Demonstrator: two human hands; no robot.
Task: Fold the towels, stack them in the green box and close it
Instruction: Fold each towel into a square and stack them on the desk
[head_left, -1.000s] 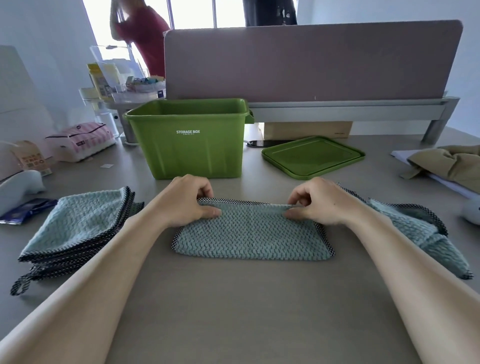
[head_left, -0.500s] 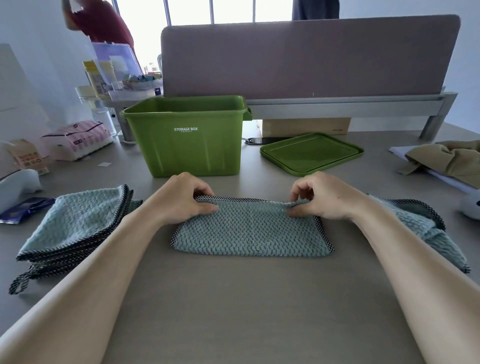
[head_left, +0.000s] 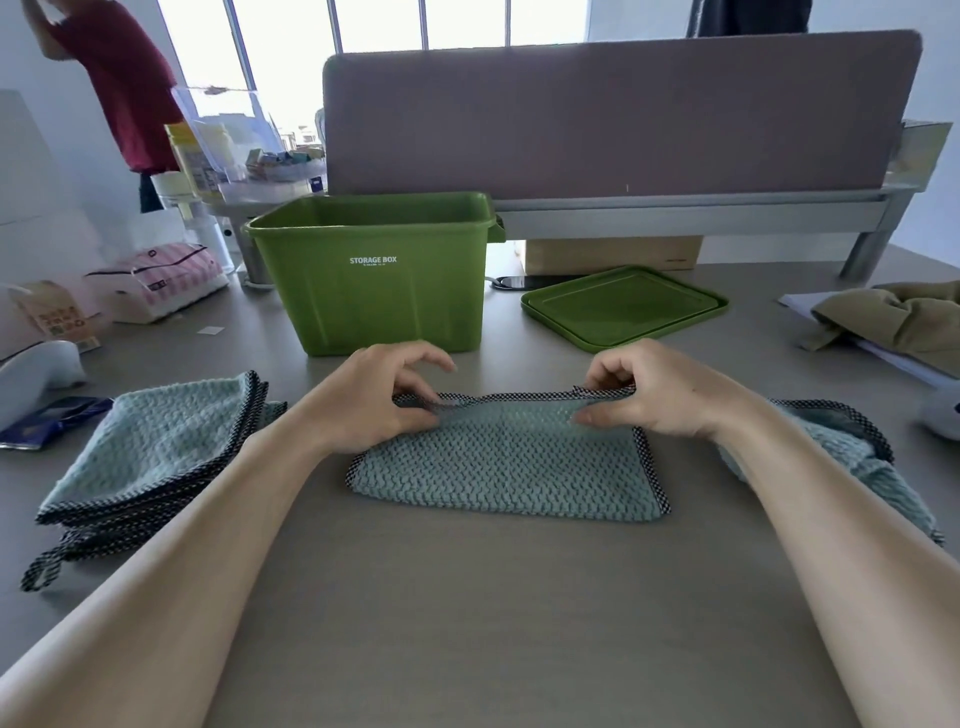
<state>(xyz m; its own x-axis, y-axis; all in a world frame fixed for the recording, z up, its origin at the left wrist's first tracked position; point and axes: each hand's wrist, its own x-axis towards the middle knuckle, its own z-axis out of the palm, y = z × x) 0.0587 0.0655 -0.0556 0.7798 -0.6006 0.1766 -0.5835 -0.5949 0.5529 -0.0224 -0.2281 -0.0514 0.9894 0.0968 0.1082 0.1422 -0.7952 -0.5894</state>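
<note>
Grey tabletop (head_left: 493, 623) is carrying everything. A folded teal towel (head_left: 509, 467) is lying flat at its middle. The left hand (head_left: 374, 400) is pinching the towel's far hem near the left corner with curled fingers (head_left: 418, 415). The right hand (head_left: 654, 389) is pinching the same hem near the right corner, lifting it slightly. A stack (head_left: 150, 457) of folded towels is sitting at the left, and a loose towel (head_left: 852, 452) is lying rumpled at the right. Beyond the hands, the green box (head_left: 374, 291) is standing open, its lid (head_left: 623, 306) lying flat just to its right.
</note>
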